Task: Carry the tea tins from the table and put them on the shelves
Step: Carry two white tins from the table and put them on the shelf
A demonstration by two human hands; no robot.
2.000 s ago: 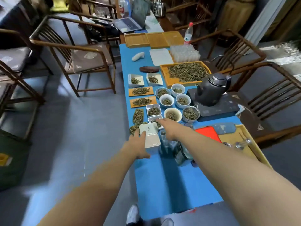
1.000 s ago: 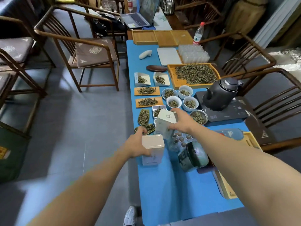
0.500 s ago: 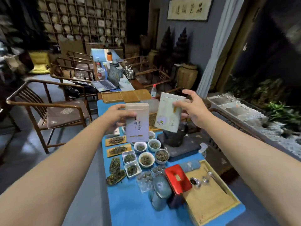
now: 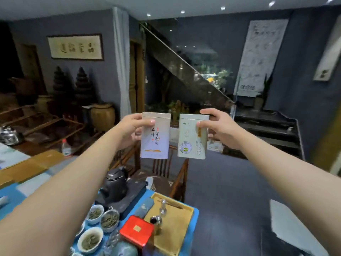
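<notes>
Two pale rectangular tea tins are held up side by side at chest height, well above the table. My left hand (image 4: pixel 130 129) grips the left tin (image 4: pixel 156 143), which has black characters and an orange mark, with the thumb across its front near the lid. My right hand (image 4: pixel 220 129) grips the right tin (image 4: pixel 190 145), which bears a green round emblem, also near its top. Both tins are upright and a small gap separates them. A red tin (image 4: pixel 136 230) lies on the blue table (image 4: pixel 193 215) at the lower left. No shelves show in this view.
On the table stand a black kettle (image 4: pixel 116 183) on a dark base, bowls of tea leaves (image 4: pixel 90 241) and a wooden tray (image 4: pixel 171 228). A wooden chair (image 4: pixel 166 174) stands beyond the table corner. Grey floor stretches right toward dark steps (image 4: pixel 267 130) and a staircase.
Both hands picked the two tins up from the table and raised them. The view has swung up and to the right, from the tabletop to the room and staircase.
</notes>
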